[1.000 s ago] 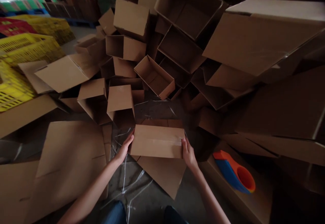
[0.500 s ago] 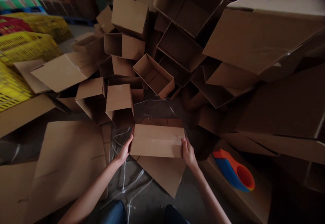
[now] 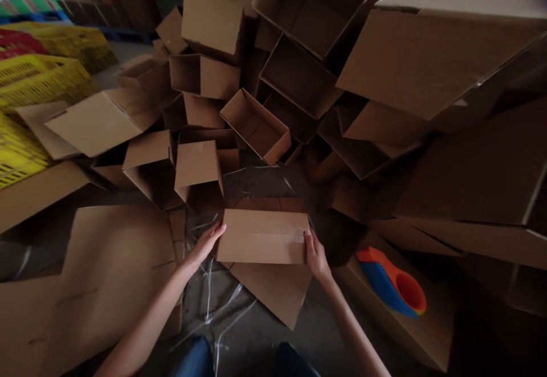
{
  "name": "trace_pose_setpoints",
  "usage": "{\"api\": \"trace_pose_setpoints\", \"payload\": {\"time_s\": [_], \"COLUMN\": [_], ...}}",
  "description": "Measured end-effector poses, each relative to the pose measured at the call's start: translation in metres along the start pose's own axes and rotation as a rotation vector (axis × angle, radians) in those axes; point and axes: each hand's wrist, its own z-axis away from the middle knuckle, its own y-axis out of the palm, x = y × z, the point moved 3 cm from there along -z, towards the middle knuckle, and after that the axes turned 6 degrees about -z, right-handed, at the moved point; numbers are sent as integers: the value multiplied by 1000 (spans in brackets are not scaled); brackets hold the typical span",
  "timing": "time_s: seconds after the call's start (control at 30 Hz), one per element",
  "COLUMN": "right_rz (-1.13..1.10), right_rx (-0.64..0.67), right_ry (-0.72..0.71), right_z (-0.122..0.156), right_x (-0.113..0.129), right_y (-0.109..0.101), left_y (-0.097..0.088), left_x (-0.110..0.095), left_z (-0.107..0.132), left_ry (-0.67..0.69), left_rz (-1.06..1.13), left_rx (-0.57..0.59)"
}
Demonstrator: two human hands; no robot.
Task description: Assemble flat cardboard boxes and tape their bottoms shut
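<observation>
Between my two hands is a closed cardboard box (image 3: pixel 262 237), its long plain side facing up, with a short strip of tape near its right end. My left hand (image 3: pixel 208 241) is against the box's left end, the thumb at the upper edge and the other fingers partly hidden. On the right end my right hand (image 3: pixel 316 256) grips it, thumb on top. Beneath the box lies a flat cardboard piece (image 3: pixel 273 294) on the floor. To the right, an orange and blue tool with a ring-shaped end (image 3: pixel 391 283) rests on another carton (image 3: pixel 410 331).
Many open cardboard boxes (image 3: pixel 256 126) are heaped ahead, with larger cartons (image 3: pixel 444 64) at the right. Flattened cardboard (image 3: pixel 119 274) lies at the left. Yellow crates (image 3: pixel 43 81) stand at the far left. White plastic strapping (image 3: pixel 209 291) is strewn over the floor.
My left hand has shifted slightly, its fingers straighter along the box's left end. The box and my right hand stay nearly in place. The view has turned slightly.
</observation>
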Motion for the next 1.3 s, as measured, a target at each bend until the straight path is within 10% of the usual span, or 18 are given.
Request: {"api": "trace_pose_setpoints", "payload": {"time_s": [0.87,1.3], "right_rz": [26,-72], "right_rx": [11,-16], "right_ry": [22,95], "right_z": [-1,-9], "right_x": [0,-3], "right_y": [2,-2], "left_y": [0,6], "left_x": [22,19], "left_z": [-10,-6], "left_ry": [67,56], "left_rz": [4,-44], "left_rx": [-158,-40]}}
